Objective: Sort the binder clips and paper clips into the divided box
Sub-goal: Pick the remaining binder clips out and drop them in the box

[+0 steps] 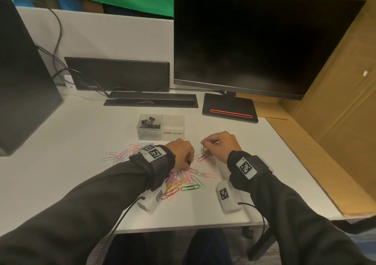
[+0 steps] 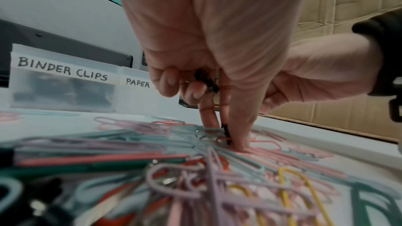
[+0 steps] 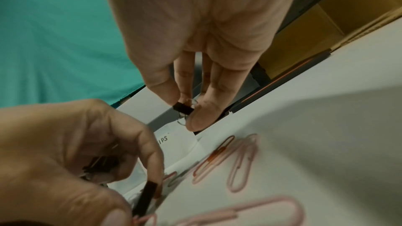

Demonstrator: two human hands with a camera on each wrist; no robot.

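Both hands (image 1: 183,154) pinch binder clips (image 3: 183,108); left's stash half-hidden.

Both arms wore dark grey sleeves (image 1: 114,185); each wrist carried a white tag (image 1: 245,167) (black square-patterned markers) and a white camera unit (image 1: 227,197) trailing black cable.

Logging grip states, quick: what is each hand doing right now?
Left hand: pinching a black binder clip in the pile, more clips curled in its palm.
Right hand: pinching a small binder clip.

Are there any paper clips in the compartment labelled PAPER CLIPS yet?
No: in the head view the PAPER CLIPS compartment looks empty, while the coloured paper clips lie loose on the desk.
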